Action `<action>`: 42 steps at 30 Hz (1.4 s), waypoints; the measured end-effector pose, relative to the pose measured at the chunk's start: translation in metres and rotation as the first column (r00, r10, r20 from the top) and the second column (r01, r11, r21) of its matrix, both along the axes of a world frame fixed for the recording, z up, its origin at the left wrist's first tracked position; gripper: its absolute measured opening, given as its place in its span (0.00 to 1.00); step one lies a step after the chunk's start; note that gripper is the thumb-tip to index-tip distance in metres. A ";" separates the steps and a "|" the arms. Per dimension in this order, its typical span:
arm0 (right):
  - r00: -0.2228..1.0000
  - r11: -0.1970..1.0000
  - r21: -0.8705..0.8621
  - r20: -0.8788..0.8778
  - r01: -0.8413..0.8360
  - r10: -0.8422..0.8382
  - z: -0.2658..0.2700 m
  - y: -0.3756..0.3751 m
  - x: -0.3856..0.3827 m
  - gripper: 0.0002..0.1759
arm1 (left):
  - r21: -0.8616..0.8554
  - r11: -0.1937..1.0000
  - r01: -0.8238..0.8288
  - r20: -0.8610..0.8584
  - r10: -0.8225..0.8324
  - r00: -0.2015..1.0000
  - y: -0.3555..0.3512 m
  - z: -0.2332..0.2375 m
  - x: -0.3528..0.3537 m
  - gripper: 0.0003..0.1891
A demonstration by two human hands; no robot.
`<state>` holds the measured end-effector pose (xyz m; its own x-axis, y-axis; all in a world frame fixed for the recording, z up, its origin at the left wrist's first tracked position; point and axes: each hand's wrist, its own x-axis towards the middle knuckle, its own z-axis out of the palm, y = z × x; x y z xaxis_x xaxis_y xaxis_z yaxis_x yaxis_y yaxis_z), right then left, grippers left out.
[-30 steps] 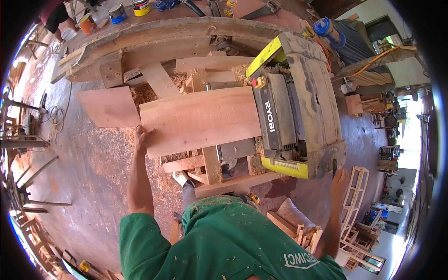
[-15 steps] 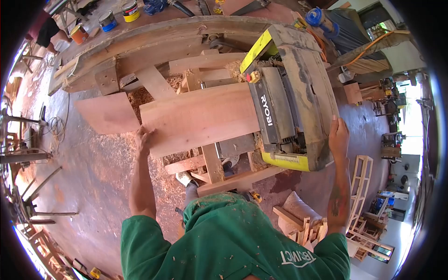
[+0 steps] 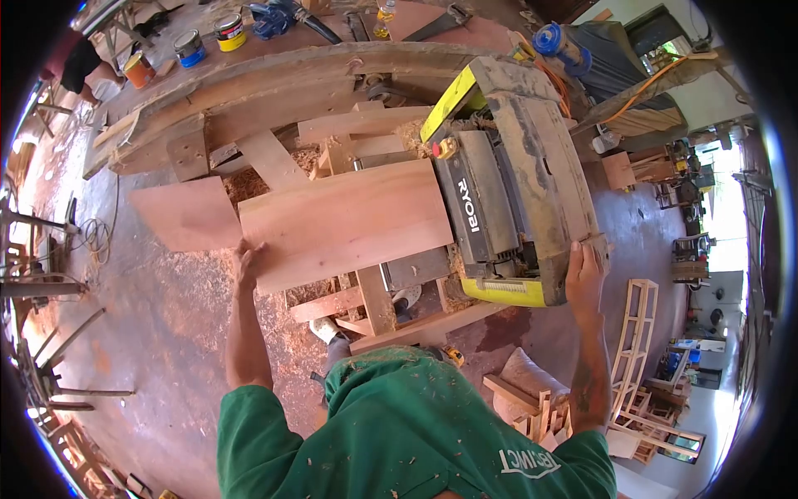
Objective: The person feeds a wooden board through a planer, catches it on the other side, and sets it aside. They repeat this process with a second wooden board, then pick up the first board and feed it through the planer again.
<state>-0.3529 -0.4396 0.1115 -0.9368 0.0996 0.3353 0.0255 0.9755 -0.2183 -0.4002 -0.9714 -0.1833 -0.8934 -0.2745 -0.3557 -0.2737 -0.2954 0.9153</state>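
A wide reddish board (image 3: 345, 224) lies with its right end at the planer (image 3: 478, 195), a dusty dark machine with yellow-green trim. My left hand (image 3: 248, 259) grips the board's near left corner, its fingers partly on the top face. At the planer's right side, my right hand (image 3: 585, 270) rests on the outer edge of the casing, fingers together; what they hold there, if anything, is hidden. Another flat board (image 3: 187, 214) lies just left of the first one. Wood shavings surround the stand beneath the boards.
A long heavy timber (image 3: 274, 83) runs behind the planer, with paint cans (image 3: 189, 48) beyond it. Wood offcuts (image 3: 544, 416) and a sack (image 3: 525, 374) sit at the lower right. A slatted wooden frame (image 3: 634, 345) stands farther right. Another person (image 3: 79, 66) is at the upper left.
My right hand has shifted slightly left and down along the planer's side. The board and my left hand appear a little lower and farther left, as the whole view has shifted slightly.
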 end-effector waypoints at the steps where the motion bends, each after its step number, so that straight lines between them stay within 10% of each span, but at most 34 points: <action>1: 1.000 1.000 -0.004 -0.001 -0.002 0.002 0.001 -0.001 0.007 0.12 | -0.016 0.999 0.032 0.005 -0.032 0.999 -0.006 -0.006 0.002 0.14; 5: 0.997 0.999 0.038 0.078 0.004 -0.007 0.019 -0.012 0.007 0.11 | -0.109 0.992 0.062 0.018 -0.060 0.998 -0.035 -0.076 0.007 0.20; 10: 0.989 0.994 0.100 0.141 -0.045 0.030 0.049 -0.033 -0.009 0.15 | -0.016 0.998 0.068 -0.020 -0.069 0.997 -0.016 -0.017 0.008 0.21; 12: 0.908 0.975 0.167 0.413 -0.146 0.065 0.054 -0.030 -0.010 0.18 | -0.016 0.996 0.083 -0.053 -0.083 0.995 -0.018 -0.013 0.008 0.22; 16: 0.941 0.934 0.295 0.322 -0.200 0.100 0.048 -0.057 -0.025 0.18 | -0.018 0.998 0.055 0.046 -0.054 0.997 -0.013 0.001 0.014 0.23; 18: 0.932 0.955 0.030 0.232 -0.295 0.280 0.029 -0.091 -0.048 0.17 | -0.019 0.997 0.072 0.035 -0.071 0.997 -0.009 0.004 0.011 0.24; 22: 0.816 0.784 0.233 0.218 -0.576 0.535 -0.055 -0.141 -0.137 0.15 | -0.116 0.992 0.050 0.047 -0.045 0.998 -0.008 0.000 0.015 0.26; 28: 0.753 0.520 0.600 0.643 -0.608 0.138 -0.179 -0.125 -0.276 0.17 | -0.184 0.982 0.040 0.074 -0.027 0.997 -0.014 -0.029 0.010 0.28; 36: 0.713 0.372 0.614 0.650 -0.697 0.264 -0.173 -0.119 -0.270 0.15 | -0.084 0.996 -0.013 0.134 0.025 0.991 -0.008 -0.020 0.009 0.33; 42: 0.770 0.381 0.712 0.638 -0.590 0.001 -0.186 -0.144 -0.270 0.16 | -0.184 0.982 0.050 0.150 -0.022 0.988 -0.018 -0.029 0.009 0.32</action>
<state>-0.6230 -0.5839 -0.0740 -0.8613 -0.2729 -0.4286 -0.5033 0.5735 0.6464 -0.3915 -0.9894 -0.2125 -0.8460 -0.3170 -0.4287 -0.4160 -0.1106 0.9026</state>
